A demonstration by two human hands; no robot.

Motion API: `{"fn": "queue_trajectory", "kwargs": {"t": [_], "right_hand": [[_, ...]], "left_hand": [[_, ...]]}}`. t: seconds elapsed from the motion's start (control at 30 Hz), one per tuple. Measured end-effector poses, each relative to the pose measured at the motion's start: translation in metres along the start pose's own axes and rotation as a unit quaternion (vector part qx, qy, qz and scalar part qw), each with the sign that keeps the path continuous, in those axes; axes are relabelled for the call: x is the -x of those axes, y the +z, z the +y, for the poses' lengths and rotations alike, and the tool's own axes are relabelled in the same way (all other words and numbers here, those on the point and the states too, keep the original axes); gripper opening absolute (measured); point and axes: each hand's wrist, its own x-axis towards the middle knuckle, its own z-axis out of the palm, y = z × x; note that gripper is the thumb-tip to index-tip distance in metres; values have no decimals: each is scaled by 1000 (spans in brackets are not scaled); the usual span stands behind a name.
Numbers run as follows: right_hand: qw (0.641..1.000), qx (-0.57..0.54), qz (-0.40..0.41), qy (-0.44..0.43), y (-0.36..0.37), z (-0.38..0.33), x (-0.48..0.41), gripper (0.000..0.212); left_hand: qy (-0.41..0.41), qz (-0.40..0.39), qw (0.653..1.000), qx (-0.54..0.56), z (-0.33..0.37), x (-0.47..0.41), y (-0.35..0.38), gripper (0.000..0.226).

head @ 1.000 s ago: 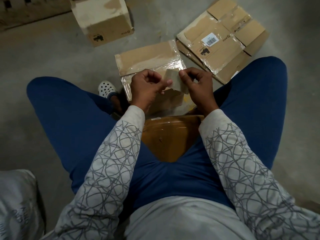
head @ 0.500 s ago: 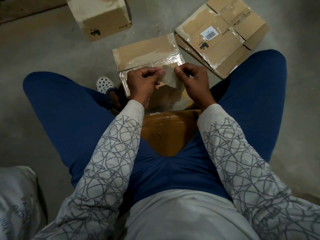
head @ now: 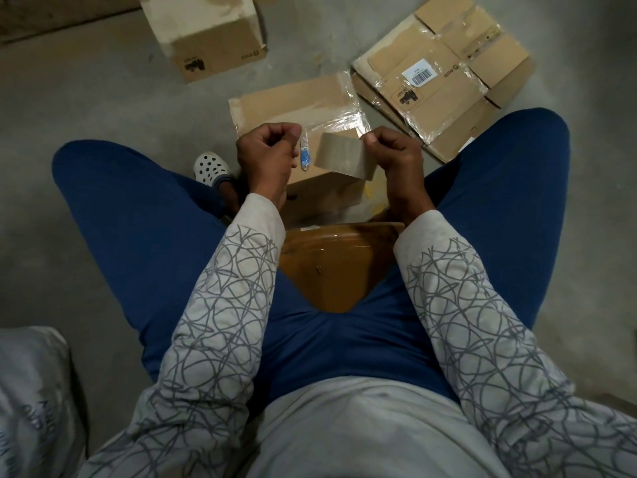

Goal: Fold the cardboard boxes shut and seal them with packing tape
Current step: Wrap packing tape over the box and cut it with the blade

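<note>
Seemingly left hand (head: 265,157) and right hand (head: 391,155) each pinch the tape (head: 344,157), held above the box (head: 320,193) between the knees. Any slack could let it stick to itself.

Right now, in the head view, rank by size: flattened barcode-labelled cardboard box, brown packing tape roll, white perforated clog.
1. Flattened barcode-labelled cardboard box
2. Brown packing tape roll
3. White perforated clog, partly hidden

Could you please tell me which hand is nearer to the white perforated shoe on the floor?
The left hand, gripping a small blue tool, is just right of the shoe in view. The right hand, holding the tape roll, is farther right.
</note>
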Motion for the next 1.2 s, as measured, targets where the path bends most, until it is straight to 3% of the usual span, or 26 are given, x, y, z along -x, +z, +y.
{"fn": "queue_trajectory", "kwargs": {"t": [0.13,0.27,0.4,0.5,0.7,0.8,0.9,1.03,1.2], "right_hand": [[986,-147,65,32,3,-5,1,25],[915,-360,166,77,-1,-9,0,21],[882,-419,181,115,-2,-5,-2,13],[850,-474,181,143,-2,-10,-1,33],[773,-600,111,171,-3,-18,3,53],[746,-634,114,166,-4,-15,2,77],[717,-668,125,154,-10,-13,2,89],[724,-664,116,147,-10,-14,2,74],[757,-628,107,144,-10,-16,0,81]], "left_hand": [[-12,32,999,15,3,-5,-6,4],[-26,46,998,44,4,-6,-10,6],[-22,35,998,41,5,-3,-8,6],[-25,47,997,47,5,-5,-9,7],[-29,38,998,47,5,-3,-9,5],[-31,43,998,44,5,-4,-9,5],[-41,66,996,39,3,-8,-12,5],[-47,76,995,43,0,-10,-14,7],[-44,88,994,57,-2,-12,-13,5]]}}
